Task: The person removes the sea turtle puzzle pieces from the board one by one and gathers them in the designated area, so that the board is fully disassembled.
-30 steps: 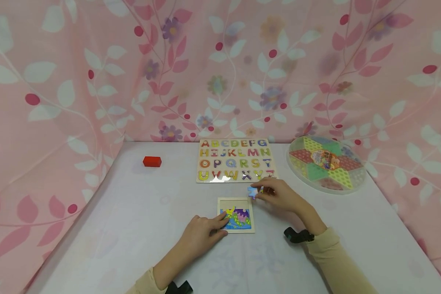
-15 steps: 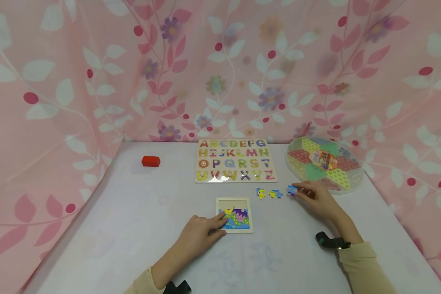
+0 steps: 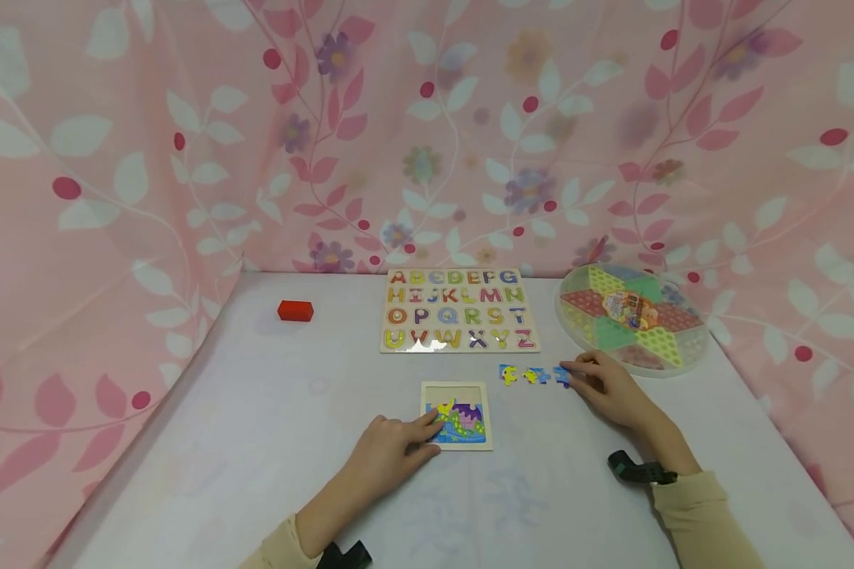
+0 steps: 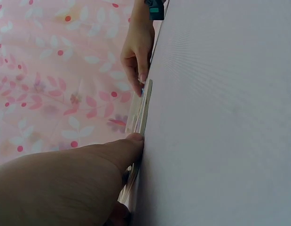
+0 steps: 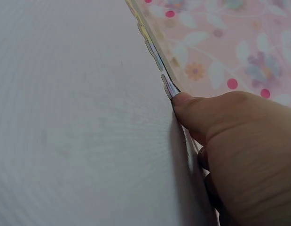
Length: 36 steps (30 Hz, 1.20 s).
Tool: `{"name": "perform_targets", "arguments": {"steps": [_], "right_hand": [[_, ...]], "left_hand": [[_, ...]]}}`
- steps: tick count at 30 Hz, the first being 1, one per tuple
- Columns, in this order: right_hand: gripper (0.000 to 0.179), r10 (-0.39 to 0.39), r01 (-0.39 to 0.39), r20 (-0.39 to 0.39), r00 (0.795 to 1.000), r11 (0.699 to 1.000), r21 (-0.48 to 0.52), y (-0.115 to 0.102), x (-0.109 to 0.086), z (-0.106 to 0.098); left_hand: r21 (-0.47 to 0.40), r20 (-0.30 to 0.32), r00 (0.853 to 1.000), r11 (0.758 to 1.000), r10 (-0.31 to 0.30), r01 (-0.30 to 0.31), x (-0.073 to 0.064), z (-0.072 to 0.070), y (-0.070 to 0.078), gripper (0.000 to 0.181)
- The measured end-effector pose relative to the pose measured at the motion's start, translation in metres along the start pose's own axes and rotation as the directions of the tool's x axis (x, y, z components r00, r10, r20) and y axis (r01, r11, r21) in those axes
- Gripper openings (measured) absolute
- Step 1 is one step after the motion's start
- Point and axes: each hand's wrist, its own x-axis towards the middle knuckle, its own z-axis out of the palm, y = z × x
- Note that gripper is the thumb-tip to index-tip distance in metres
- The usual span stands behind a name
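My left hand [image 3: 387,449] lies at the left side of a small square wooden puzzle tray [image 3: 488,431]. Its index finger rests over the joined pieces, and the thumb touches the tray's near left corner. The lower part of the tray holds a colourful picture [image 3: 462,427]; its top strip shows bare wood. To the right, my right hand [image 3: 615,391] pinches a blue jigsaw piece [image 3: 561,376] at table level, also visible as a thin piece [image 5: 169,86] at the thumb tip in the right wrist view. Two loose blue-and-yellow pieces, one left [image 3: 508,374] and one nearer [image 3: 534,376], lie beside it in a row.
Behind the loose pieces lies a wooden alphabet board [image 3: 459,310]. A round, clear-lidded game board [image 3: 632,316] stands just beyond my right hand. At the back left is a red block [image 3: 295,310]. A pink floral curtain [image 3: 427,126] closes off the table's far edge.
My right hand has carried the blue piece rightwards from beside the tray's top corner, then lowered it at the right end of the row. The left hand stays in place.
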Motion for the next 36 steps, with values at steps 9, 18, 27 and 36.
{"name": "perform_targets", "arguments": {"steps": [9,18,27,36], "right_hand": [[0.036,0.114,-0.114,0.018,0.993,0.994,0.003,-0.012,0.006,-0.013],[0.034,0.128,-0.127,-0.002,0.992,0.983,0.136,-0.085,0.06,0.007],[0.027,-0.049,-0.077,0.311,0.949,0.921,0.381,-0.145,0.083,0.075],[0.023,-0.056,-0.087,0.389,0.92,0.936,0.341,-0.152,0.071,0.096]], "left_hand": [[-0.007,-0.005,1.0,1.0,0.004,-0.004,0.002,-0.001,-0.001,0.037],[0.008,-0.025,1.0,1.0,0.011,-0.011,0.004,-0.002,-0.001,0.036],[0.017,-0.014,0.999,0.999,0.038,-0.038,0.007,0.001,-0.001,0.036],[0.075,0.016,0.998,0.995,0.064,-0.065,-0.005,-0.003,0.001,0.032]]}}
